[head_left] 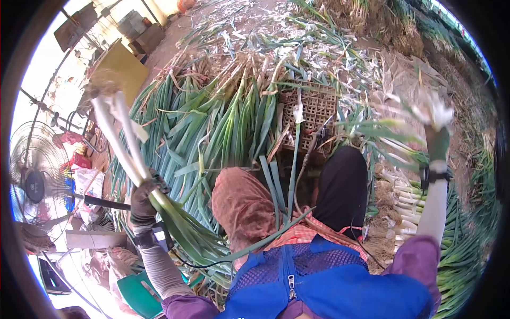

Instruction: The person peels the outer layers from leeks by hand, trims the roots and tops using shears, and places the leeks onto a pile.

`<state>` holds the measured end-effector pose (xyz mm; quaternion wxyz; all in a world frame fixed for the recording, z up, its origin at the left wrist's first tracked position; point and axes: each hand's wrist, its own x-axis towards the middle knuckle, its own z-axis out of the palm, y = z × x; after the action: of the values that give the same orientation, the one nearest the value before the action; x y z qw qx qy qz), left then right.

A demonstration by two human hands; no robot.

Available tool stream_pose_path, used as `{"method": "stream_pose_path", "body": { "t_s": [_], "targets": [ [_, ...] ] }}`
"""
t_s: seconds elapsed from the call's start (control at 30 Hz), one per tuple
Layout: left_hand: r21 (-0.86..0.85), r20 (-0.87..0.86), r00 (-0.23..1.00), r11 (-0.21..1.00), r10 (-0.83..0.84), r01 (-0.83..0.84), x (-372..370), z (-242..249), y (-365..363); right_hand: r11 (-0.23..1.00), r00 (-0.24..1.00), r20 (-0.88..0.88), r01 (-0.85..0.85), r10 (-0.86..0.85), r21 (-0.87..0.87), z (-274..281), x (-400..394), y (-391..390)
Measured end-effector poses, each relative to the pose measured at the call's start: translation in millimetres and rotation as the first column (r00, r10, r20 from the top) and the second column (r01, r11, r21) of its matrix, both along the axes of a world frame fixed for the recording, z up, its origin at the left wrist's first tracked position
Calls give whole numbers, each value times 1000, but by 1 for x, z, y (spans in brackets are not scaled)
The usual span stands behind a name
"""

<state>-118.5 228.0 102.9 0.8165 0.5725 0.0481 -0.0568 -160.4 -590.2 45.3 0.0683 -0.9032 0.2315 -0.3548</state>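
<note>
My left hand [143,204], in a dark glove, is closed around a couple of leeks [125,141]. Their white shanks and roots point up and away, and the green leaves trail down beside my knee. Out to the right, my right hand [438,141], also gloved, is raised and closed on a bunch of stripped leek leaves [434,110], smeared by motion. A large pile of untrimmed leeks [228,125] lies in front of my left knee. Trimmed leeks [411,204] with white shanks lie in a row on my right, beneath that arm.
A brown plastic crate [319,106] stands ahead of my knees, with a thin hose [302,178] running by it. Peeled leaf scraps [255,37] cover the floor beyond. On the left are a standing fan [34,183] and a green plastic item [139,295]. More leeks [462,266] lie far right.
</note>
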Motion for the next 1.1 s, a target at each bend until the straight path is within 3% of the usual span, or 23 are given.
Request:
{"method": "stream_pose_path", "body": {
  "t_s": [0.03,0.13,0.27,0.4,0.47,0.57,0.63,0.7,0.73,0.77,0.8,0.87,0.9,0.93,1.0,1.07,1.1],
  "targets": [
    [5,-8,1000,1000,-23,23,7,-13,4,994,997,-78,18,-9,106,-7,-34,9],
    [62,-37,993,991,-115,117,24,-37,-16,969,851,-496,236,-173,67,-106,-136,-16],
    [184,-49,969,952,-241,246,43,-60,-63,935,444,-893,341,-71,95,-198,-232,1],
    [231,-116,933,904,-341,359,51,-61,-104,954,26,-989,261,149,150,-230,-233,34],
    [297,-90,918,869,-387,396,53,-61,-115,973,-78,-976,130,204,193,-222,-181,43],
    [322,-54,896,842,-441,434,55,-65,-126,972,14,-976,-98,217,215,-164,-38,65],
    [258,-124,898,860,-423,441,55,-69,-134,964,232,-950,-216,207,157,-92,80,88],
    [228,-118,890,860,-441,457,51,-68,-139,962,599,-774,-268,204,46,4,185,121],
    [213,-124,887,861,-446,462,47,-66,-141,958,767,-606,-286,210,-30,54,227,140],
    [199,-128,883,861,-451,468,44,-65,-141,836,930,-227,-360,288,-414,70,282,134],
    [176,-100,870,852,-482,492,42,-67,-139,895,905,-170,-416,390,-162,143,270,194],
    [132,-93,837,826,-540,547,43,-72,-136,679,671,-105,-720,734,144,182,286,249],
    [110,-88,818,810,-569,575,42,-73,-135,498,516,-30,-809,856,312,185,291,273],
    [102,-71,849,843,-523,528,40,-70,-141,252,281,1,-865,960,434,183,275,297],
    [75,-79,813,809,-577,582,42,-77,-138,-104,-71,86,-880,994,463,155,242,333],
    [65,-119,775,774,-621,630,42,-79,-140,-70,-53,49,-883,997,464,136,207,354],
    [71,-158,754,754,-637,653,40,-77,-144,62,68,-8,-844,998,532,140,180,361]
  ]
}}
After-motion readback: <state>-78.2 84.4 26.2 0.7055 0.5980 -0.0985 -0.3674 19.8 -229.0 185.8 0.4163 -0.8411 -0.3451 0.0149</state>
